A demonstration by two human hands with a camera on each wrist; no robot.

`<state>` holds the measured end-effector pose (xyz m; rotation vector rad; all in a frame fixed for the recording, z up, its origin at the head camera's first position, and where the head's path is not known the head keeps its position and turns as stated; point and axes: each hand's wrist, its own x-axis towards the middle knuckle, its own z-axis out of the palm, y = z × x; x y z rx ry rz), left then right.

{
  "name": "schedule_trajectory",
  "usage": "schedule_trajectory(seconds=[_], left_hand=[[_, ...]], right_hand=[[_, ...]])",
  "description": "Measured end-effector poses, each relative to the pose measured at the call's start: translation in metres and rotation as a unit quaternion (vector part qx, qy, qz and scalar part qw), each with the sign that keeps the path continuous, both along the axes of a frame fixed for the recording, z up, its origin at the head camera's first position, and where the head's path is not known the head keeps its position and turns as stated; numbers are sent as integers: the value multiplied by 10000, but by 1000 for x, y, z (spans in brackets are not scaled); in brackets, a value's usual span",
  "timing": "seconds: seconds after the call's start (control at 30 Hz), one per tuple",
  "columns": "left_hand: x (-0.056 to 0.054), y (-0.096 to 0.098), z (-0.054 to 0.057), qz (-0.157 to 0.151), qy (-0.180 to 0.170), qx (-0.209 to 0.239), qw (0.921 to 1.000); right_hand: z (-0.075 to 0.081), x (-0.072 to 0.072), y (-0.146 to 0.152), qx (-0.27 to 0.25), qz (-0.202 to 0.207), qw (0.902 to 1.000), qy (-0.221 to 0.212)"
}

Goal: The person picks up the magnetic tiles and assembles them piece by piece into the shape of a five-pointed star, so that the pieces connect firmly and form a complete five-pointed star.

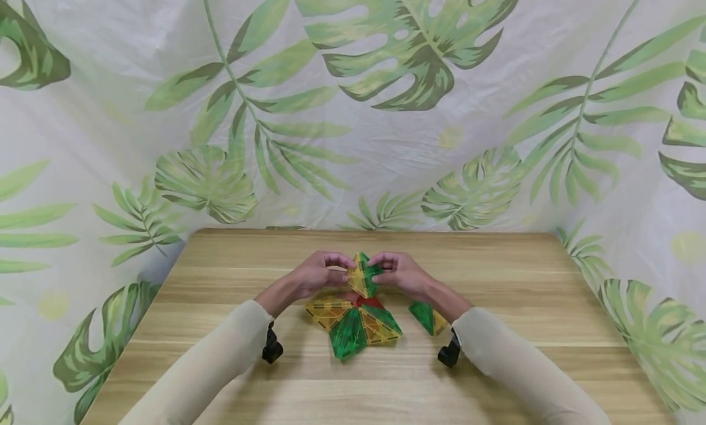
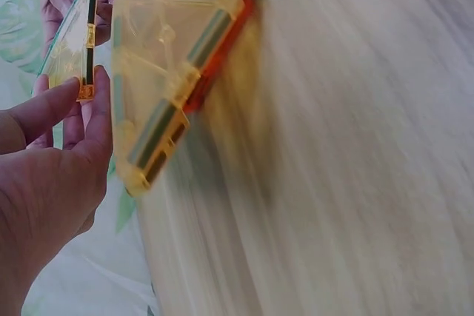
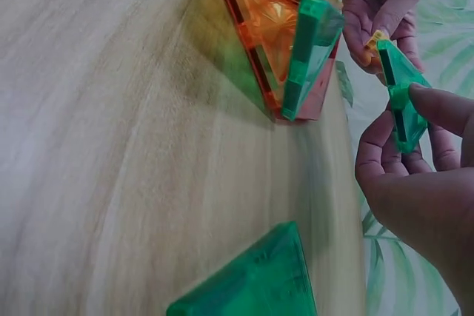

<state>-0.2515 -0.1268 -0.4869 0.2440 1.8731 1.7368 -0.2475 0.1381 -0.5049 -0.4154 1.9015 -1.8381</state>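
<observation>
My left hand [image 1: 321,270] pinches a yellow triangular magnetic tile [image 2: 70,46] between thumb and fingers. Joined to it along one edge is a green triangular magnetic tile [image 3: 405,101], which my right hand [image 1: 407,274] pinches from the other side. The pair is held up just behind a star-like build of magnetic tiles on the table. That build shows a yellow tile [image 1: 329,313] at left, a green tile [image 1: 346,336] in front, another yellow tile [image 1: 379,327] at right, and red tiles [image 1: 371,302] at the back.
Right of the build, another green tile [image 1: 422,315] lies against a yellow tile [image 1: 439,322], partly behind my right forearm. The wooden table [image 1: 220,363] ends at a back edge against a leaf-print cloth [image 1: 386,167]. A dark camera mount [image 1: 272,346] hangs under each wrist.
</observation>
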Motion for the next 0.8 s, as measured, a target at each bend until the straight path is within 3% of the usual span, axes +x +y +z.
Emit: schedule_trajectory(seconds=[0.47,0.8], left_hand=[[2,-23,-13,272,-94,-147,9995],[2,-29,-23,310,-199,-156,9992]], right_hand=[[-10,-5,-24,431,126,9986,266],[-13,-4,-31,679,258,9959,534]])
